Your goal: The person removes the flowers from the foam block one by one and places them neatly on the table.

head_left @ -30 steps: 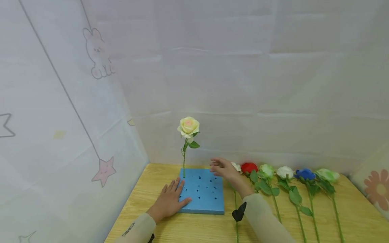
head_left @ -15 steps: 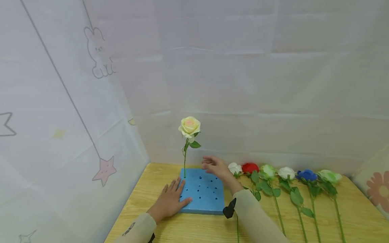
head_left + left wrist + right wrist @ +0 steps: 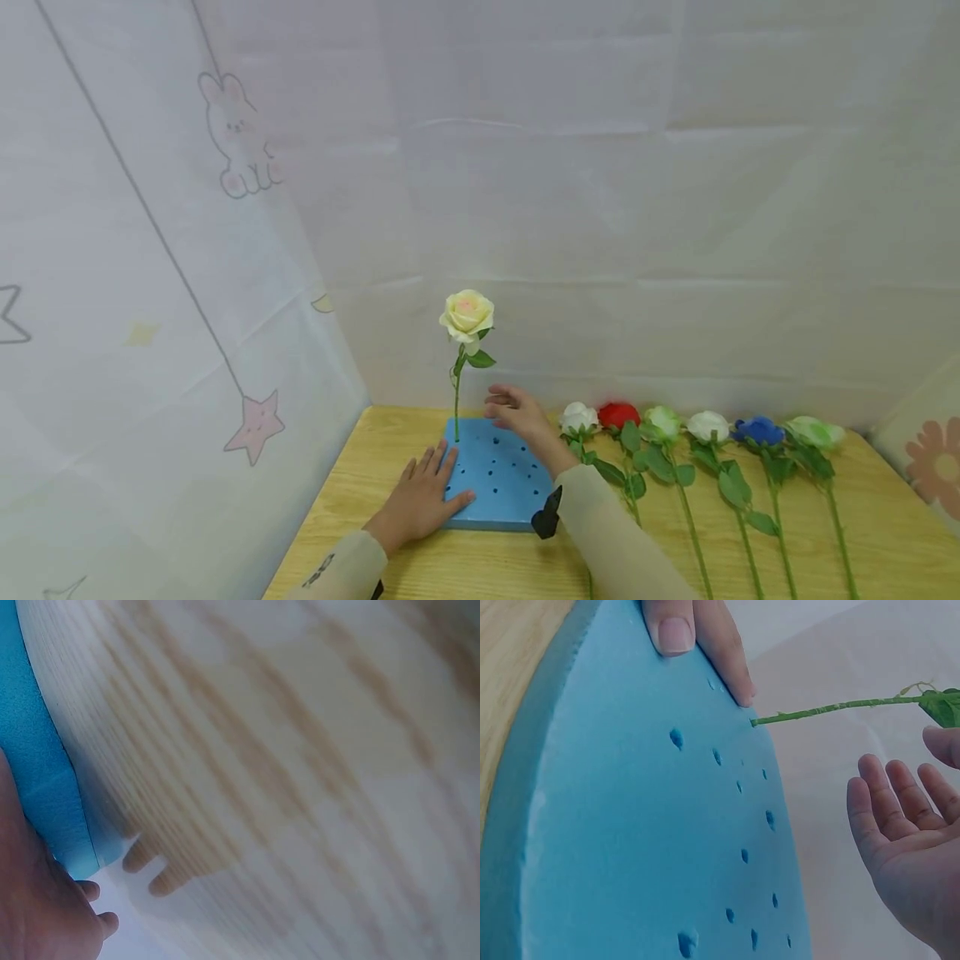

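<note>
A pale yellow rose (image 3: 467,313) with a pinkish centre stands upright at the far left corner of a blue foam block (image 3: 498,500); its green stem (image 3: 832,710) enters the foam. My left hand (image 3: 420,498) lies flat on the block's left side with fingers spread, the fingertips just short of the stem's base. Above the back right part of the block hovers my right hand (image 3: 522,417), fingers loosely bent and nothing in them. In the right wrist view its palm (image 3: 919,851) faces the stem, with a gap between. Several small holes dot the foam.
Along the right of the wooden table (image 3: 442,571) lie several roses: a white rose (image 3: 579,418), a red rose (image 3: 618,415), a greenish rose (image 3: 663,423), another white rose (image 3: 708,426), a blue rose (image 3: 759,431) and a green-white rose (image 3: 816,432). A pale cloth backdrop (image 3: 600,208) rises behind.
My right hand has moved left over the block, from beside the lying roses toward the standing rose, uncovering the nearest white rose. The left hand has stayed in place.
</note>
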Available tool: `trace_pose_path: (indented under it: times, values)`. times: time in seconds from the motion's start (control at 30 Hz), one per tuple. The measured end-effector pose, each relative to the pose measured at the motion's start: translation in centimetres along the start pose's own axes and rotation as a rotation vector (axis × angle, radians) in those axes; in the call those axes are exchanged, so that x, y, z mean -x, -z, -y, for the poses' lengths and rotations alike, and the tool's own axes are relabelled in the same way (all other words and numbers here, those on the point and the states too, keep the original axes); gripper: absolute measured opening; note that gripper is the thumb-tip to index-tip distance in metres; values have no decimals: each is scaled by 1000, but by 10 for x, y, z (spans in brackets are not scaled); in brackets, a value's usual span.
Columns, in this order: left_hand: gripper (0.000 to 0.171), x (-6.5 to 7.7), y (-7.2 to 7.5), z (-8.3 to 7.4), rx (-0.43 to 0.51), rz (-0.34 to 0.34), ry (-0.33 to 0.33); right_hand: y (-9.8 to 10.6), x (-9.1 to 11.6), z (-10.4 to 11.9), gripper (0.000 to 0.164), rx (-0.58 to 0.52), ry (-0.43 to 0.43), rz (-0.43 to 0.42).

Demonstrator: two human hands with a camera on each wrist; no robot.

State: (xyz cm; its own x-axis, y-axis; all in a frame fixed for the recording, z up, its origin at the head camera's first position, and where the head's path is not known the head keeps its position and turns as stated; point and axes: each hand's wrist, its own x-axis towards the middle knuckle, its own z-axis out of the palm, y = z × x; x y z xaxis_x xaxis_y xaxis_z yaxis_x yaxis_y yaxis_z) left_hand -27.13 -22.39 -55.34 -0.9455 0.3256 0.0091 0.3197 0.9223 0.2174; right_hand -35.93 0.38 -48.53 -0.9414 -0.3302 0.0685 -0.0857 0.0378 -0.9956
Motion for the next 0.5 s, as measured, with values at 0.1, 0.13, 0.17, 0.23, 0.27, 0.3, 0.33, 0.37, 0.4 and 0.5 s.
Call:
trace_pose_path:
  times: [0.1,0.13,0.17,0.23,0.27,0.3,0.33,0.37,0.4,0.5]
  values:
    - [95,1,1,-1,9,8,0,-5,-2,0,48,16,-14,-18]
    - [95,1,1,-2,10,9,0,-6,-3,-1,49,20,-14,-21]
    - [94,1,1,-2,14,7,-3,-8,-4,-1,49,22,-16,-25]
    - [93,1,2,-3,17,0,-10,-11,-6,-2,50,30,-18,-31]
    - [93,1,2,-3,18,-5,-13,-12,-7,-3,50,30,-11,-31]
    - [92,1,2,-3,17,-9,-14,-14,-8,-4,50,26,-11,-29]
    - [92,1,2,-3,14,-11,-12,-15,-9,-5,51,23,-11,-28]
    - [91,1,3,-3,17,-14,-12,-17,-10,-5,50,21,-14,-27]
    - [91,1,3,-3,13,-11,-9,-19,-12,-6,50,18,-15,-23]
    - [91,2,3,-4,17,-8,-2,-25,-14,-6,48,3,-21,-17]
